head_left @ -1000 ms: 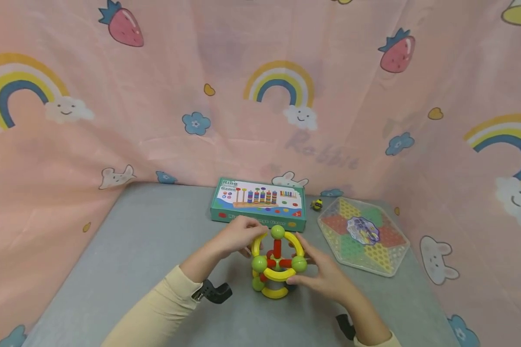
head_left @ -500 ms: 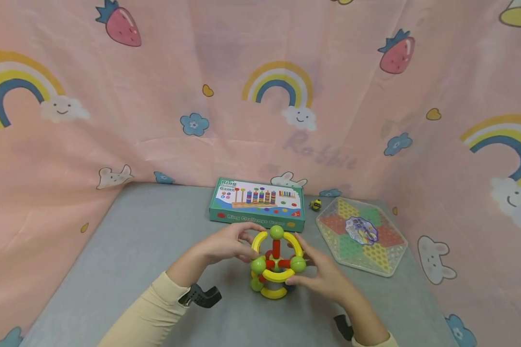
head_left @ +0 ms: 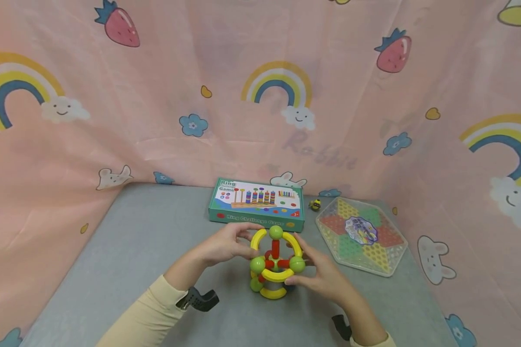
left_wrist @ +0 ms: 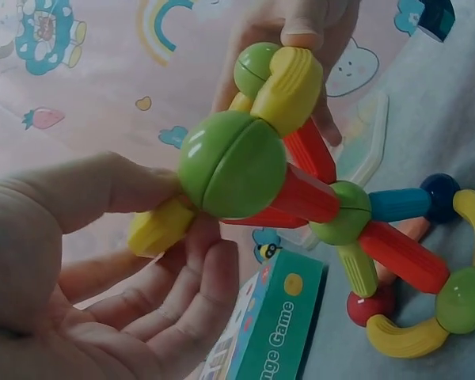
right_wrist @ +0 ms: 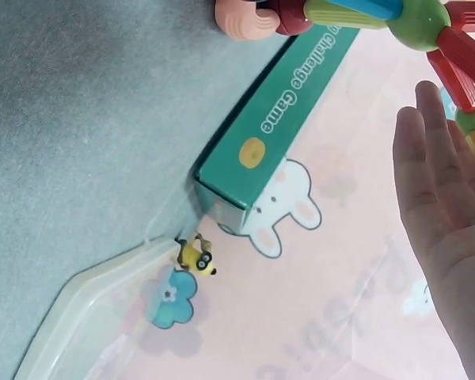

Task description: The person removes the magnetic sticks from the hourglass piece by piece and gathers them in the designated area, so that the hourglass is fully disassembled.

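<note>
A ball-and-stick construction toy (head_left: pixel 275 249) stands on the table in the head view, made of green balls, red rods and yellow curved sticks. My left hand (head_left: pixel 226 246) is at its left side. In the left wrist view, its thumb and fingertips pinch a yellow curved stick (left_wrist: pixel 158 227) beside a large green ball (left_wrist: pixel 233 165). On the other side, my right hand (head_left: pixel 323 279) grips the toy, thumb near the front yellow arc and fingers behind. The right wrist view shows those fingers (right_wrist: pixel 443 174) extended along the toy, its thumb hidden. Blue and red balls show lower on the toy.
Behind the toy lies a green Ring Challenge Game box (head_left: pixel 256 205). A small bee figure (head_left: pixel 315 205) sits to the box's right. Further right is a clear hexagonal board (head_left: pixel 362 236) with a coloured star. A pink printed curtain (head_left: pixel 169 72) hangs around the table (head_left: pixel 156 221).
My left hand has shifted from the toy's upper back left, down and left, to the side of the yellow arc. The right hand and the toy stay nearly in place.
</note>
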The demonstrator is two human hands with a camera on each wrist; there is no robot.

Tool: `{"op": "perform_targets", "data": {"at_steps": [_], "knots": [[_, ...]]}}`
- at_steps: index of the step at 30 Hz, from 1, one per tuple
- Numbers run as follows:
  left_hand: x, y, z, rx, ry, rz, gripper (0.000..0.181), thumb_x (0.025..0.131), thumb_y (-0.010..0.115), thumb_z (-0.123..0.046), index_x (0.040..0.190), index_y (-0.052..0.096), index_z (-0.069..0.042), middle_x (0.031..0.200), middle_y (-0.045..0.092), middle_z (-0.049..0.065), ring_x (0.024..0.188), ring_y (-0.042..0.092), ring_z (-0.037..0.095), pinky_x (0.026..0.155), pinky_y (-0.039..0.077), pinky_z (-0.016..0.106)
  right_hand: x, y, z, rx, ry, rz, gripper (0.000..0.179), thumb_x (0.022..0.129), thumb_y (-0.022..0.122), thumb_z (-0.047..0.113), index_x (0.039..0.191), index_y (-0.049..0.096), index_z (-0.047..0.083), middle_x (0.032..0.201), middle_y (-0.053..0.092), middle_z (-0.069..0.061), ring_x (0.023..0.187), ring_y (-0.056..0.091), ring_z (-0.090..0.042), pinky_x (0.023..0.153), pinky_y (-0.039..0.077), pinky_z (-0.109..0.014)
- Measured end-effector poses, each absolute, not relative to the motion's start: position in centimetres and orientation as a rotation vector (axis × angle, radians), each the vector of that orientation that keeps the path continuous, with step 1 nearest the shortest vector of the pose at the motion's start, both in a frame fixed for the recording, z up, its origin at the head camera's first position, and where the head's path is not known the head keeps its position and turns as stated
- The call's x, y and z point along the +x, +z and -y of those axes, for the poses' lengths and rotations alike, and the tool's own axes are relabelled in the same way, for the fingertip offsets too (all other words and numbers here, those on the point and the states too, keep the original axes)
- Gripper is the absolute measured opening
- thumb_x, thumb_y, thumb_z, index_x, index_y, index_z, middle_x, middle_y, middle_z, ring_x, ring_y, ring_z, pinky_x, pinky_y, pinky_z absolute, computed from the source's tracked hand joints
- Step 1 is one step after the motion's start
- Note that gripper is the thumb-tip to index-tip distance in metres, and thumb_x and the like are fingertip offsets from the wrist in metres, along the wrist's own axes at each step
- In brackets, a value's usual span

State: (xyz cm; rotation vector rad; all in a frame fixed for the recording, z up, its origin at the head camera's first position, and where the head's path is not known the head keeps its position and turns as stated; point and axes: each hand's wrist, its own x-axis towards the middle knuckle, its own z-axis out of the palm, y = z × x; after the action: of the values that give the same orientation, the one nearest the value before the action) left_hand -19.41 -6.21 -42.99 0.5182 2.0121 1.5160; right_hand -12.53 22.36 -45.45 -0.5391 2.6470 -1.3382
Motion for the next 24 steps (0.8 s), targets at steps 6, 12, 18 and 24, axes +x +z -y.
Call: {"op": "perform_targets", "data": {"at_steps": [6,12,18,24], "knots": [[-19.4,-42.7,6.4,0.532,1.613,-2.007,0.06,0.087,0.075,-0.014,0.144,0.054,-0.012,0.124,0.059,0.015,0.089,0.073,0.026,0.087,0.059,0.036,-12.5,-45.3,-22.3,-0.526,-1.343,-2.638,0.103,0.079,0.084,0.043,0.161,0.026,0.021,0.148,0.056,-0.006,0.13,0.056,-0.036,0.101,0.05,-0.053],[-19.6,-43.0,7.4,0.547,1.738,-1.953,0.061,0.092,0.071,-0.012,0.148,0.05,-0.016,0.134,0.049,0.02,0.096,0.073,0.023,0.095,0.056,0.037,-12.5,-45.2,-22.2,-0.491,-1.303,-2.656,0.103,0.079,0.084,0.046,0.161,0.026,0.021,0.149,0.054,-0.006,0.125,0.059,-0.029,0.101,0.051,-0.051],[-19.4,-43.4,8.6,0.574,1.759,-1.918,0.068,0.09,0.074,-0.008,0.151,0.045,-0.015,0.148,0.049,0.012,0.099,0.071,0.023,0.093,0.056,0.034,-12.5,-45.3,-22.2,-0.47,-1.288,-2.664,0.104,0.079,0.083,0.046,0.161,0.026,0.022,0.149,0.054,-0.005,0.123,0.059,-0.028,0.101,0.05,-0.053],[-19.2,-43.6,10.2,0.51,1.739,-1.97,0.07,0.087,0.076,-0.005,0.15,0.047,-0.016,0.107,0.07,0.015,0.089,0.071,0.024,0.084,0.057,0.031,-12.4,-45.2,-22.2,-0.489,-1.307,-2.661,0.104,0.078,0.085,0.044,0.161,0.027,0.022,0.148,0.056,-0.004,0.127,0.058,-0.03,0.102,0.05,-0.054]]}}
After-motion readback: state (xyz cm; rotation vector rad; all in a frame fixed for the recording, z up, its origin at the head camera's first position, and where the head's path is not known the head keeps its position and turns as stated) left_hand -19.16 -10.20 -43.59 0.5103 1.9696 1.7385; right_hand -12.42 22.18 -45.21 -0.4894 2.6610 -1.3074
